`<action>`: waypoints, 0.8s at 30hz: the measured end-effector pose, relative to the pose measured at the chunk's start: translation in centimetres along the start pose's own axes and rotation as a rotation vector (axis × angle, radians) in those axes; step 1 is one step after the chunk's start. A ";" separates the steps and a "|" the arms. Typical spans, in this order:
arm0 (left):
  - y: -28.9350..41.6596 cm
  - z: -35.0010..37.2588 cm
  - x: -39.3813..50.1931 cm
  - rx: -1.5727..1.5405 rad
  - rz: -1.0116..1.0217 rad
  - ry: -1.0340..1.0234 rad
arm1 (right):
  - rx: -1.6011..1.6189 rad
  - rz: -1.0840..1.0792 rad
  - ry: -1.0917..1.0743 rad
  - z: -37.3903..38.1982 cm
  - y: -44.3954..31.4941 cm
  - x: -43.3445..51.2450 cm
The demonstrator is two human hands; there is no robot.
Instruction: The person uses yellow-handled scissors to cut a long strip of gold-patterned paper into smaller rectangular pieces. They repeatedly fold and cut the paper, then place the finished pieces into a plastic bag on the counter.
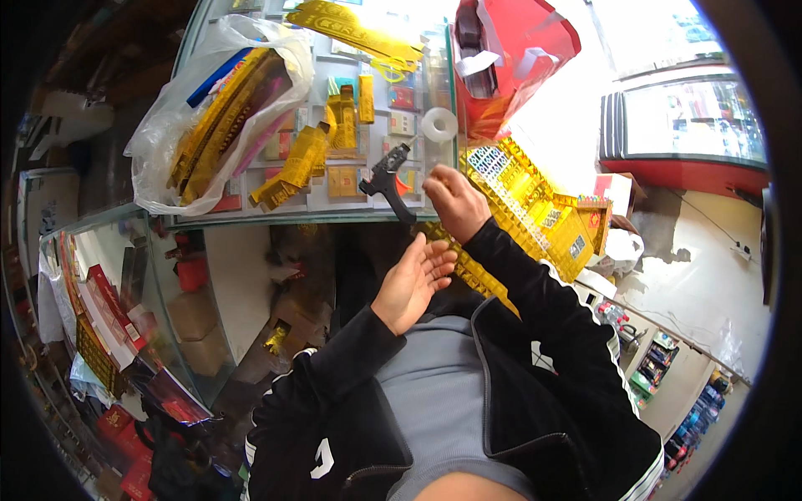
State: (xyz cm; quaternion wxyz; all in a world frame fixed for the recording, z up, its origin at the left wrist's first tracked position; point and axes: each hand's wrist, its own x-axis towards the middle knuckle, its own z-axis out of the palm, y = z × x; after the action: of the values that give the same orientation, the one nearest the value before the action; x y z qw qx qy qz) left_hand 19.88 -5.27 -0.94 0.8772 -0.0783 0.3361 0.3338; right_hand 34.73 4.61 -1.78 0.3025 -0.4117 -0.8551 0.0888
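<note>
My right hand (456, 201) is raised over the front edge of the glass counter (351, 220), its fingers curled. Whether anything is pinched in it, I cannot tell. Lower and to its left, my left hand (413, 285) is held palm up, fingers apart, with nothing in it. Just left of the right hand, a black pistol-grip tool (390, 178) lies on the glass, its handle reaching the edge. Above the right hand is a white ring-shaped roll (439, 124). Folded gold paper pieces (291, 169) lie farther left, near a small upright gold piece (366, 99).
A clear plastic bag (147, 156) of gold paper strips covers the counter's left end. Yellow-handled scissors (391, 69) and a gold sheet (351, 31) lie at the back. A red bag (532, 69) stands at right, above a large gold paper assembly (532, 213). Another glass case (188, 325) is at left.
</note>
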 end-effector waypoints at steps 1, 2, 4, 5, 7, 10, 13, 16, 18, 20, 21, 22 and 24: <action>0.1 -0.3 -0.2 0.007 0.007 0.011 | 0.013 0.047 -0.021 0.3 0.2 0.1; 0.3 -0.6 -0.4 -0.023 0.028 -0.005 | 0.049 0.177 -0.024 0.2 0.2 -0.1; 0.8 -1.1 -0.8 -0.010 0.052 0.005 | 0.129 0.333 0.137 0.0 0.5 -0.3; 1.1 -1.3 -1.0 -0.007 0.062 0.013 | 0.176 0.335 0.164 -0.1 0.8 -0.3; 1.9 -1.5 -1.3 -0.017 0.080 -0.010 | 0.046 0.356 -0.222 0.6 1.1 -0.3; 3.3 -2.1 -1.7 0.014 0.167 0.014 | 0.229 0.299 0.115 1.6 2.1 -0.6; 5.1 -2.9 -1.4 0.043 0.306 0.068 | 0.086 0.220 0.091 1.8 2.9 -1.0; 7.4 -3.5 -0.8 0.230 0.511 0.136 | 0.091 0.330 -0.032 1.0 2.5 -0.5; 9.8 -3.6 0.0 0.536 0.719 0.250 | 0.199 0.403 -0.017 -0.1 2.5 1.2; 12.9 -3.4 1.8 0.918 0.946 0.410 | 0.207 0.293 0.090 -0.8 3.6 4.4; 14.6 -3.2 2.9 1.088 1.008 0.505 | 0.241 0.303 0.050 -0.9 4.4 6.3; 16.3 -2.9 4.1 1.363 1.126 0.640 | 0.266 0.252 0.054 -0.2 5.2 8.5; 18.8 -2.3 6.7 1.745 1.110 0.890 | 0.253 0.497 -0.174 1.6 6.5 12.0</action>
State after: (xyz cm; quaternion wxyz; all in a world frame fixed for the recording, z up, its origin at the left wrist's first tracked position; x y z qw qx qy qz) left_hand 10.34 11.84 -5.33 0.1639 0.6103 0.7260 0.2711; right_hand 32.35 18.06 -0.34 0.2459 -0.5582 -0.7329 0.3013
